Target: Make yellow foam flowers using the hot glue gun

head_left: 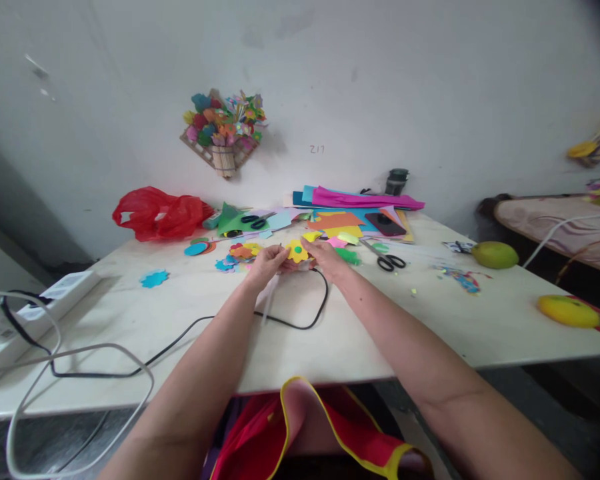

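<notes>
Yellow foam or paper makes up the flower (297,251), its centre green, above the table (325,357). The left hand (269,264) pinches its 9 o'clock edge; the right hand (325,257) grips its 3 o'clock edge. Around it, 1 scissors (391,263) lies at 3 o'clock, the phone (386,224) at 2, the red bag (163,213) at 10 and the cable (300,327) at 6.

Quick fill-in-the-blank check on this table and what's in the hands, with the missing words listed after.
The left hand and right hand hold a yellow flower whose centre is ____.
The plastic bag is ____.
The black handles belong to ____.
The lone cutout near the power strip is ____.

Missing words: green; red; scissors; blue.
</notes>
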`<action>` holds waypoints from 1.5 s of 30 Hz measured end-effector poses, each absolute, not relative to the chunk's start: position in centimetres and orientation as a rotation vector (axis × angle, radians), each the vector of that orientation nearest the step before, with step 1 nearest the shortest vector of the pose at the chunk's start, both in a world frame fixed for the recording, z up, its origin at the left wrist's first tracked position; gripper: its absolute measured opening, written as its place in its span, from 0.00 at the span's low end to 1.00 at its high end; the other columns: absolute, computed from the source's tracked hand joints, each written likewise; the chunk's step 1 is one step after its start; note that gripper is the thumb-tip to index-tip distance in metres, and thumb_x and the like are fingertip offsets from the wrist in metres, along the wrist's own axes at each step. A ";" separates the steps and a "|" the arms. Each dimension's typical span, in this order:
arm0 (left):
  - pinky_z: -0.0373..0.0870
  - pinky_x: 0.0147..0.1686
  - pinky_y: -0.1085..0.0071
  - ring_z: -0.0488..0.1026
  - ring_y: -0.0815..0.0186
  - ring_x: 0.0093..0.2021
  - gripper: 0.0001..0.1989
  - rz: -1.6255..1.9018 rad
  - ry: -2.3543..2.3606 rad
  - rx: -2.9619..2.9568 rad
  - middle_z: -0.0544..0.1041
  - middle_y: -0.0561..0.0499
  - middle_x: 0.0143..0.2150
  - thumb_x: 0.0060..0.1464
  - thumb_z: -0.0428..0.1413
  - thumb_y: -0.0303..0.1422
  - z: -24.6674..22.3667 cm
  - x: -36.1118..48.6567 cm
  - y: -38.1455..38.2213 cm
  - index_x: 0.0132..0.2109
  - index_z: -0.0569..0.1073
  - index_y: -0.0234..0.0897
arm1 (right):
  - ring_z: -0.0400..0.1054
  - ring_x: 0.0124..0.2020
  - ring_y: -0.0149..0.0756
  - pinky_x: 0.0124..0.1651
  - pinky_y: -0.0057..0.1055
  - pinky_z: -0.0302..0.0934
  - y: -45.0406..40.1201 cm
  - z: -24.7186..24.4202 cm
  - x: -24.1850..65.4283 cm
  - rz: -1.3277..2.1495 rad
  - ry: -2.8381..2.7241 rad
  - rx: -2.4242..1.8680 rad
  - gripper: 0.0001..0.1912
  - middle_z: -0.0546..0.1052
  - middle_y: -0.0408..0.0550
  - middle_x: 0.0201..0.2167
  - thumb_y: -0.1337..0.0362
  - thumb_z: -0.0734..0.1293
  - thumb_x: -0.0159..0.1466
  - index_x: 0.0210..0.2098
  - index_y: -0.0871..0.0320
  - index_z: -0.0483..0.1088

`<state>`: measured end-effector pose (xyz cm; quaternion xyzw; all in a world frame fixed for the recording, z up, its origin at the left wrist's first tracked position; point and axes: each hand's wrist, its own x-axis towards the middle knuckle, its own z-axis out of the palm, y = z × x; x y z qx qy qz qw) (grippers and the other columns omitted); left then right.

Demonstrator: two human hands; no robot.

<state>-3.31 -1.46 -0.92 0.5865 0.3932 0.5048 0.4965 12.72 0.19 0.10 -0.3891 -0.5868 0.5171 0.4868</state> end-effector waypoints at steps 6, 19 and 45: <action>0.71 0.29 0.70 0.74 0.65 0.25 0.20 1.204 0.971 1.419 0.75 0.50 0.22 0.41 0.59 0.48 -1.0 -3.2 -1.4 0.28 0.66 0.34 | 0.56 0.22 0.26 0.20 0.24 0.50 0.6 -0.1 12.8 1.220 -1.429 -0.922 0.21 0.63 0.41 0.18 0.48 0.70 0.43 0.20 0.60 0.66; 0.69 0.27 0.71 0.74 0.66 0.25 0.20 1.190 1.025 1.472 0.74 0.51 0.21 0.42 0.58 0.48 -0.8 -2.8 -1.6 0.27 0.65 0.34 | 0.54 0.18 0.25 0.20 0.25 0.50 1.2 -0.8 12.6 1.157 -1.395 -0.966 0.22 0.60 0.37 0.14 0.50 0.72 0.40 0.15 0.58 0.58; 0.72 0.30 0.69 0.71 0.68 0.26 0.21 1.397 0.955 1.301 0.72 0.51 0.24 0.39 0.60 0.47 -0.7 -3.0 -1.8 0.26 0.69 0.31 | 0.57 0.21 0.26 0.22 0.24 0.53 1.2 -0.6 12.9 1.044 -1.566 -0.951 0.14 0.66 0.39 0.18 0.54 0.68 0.47 0.21 0.60 0.68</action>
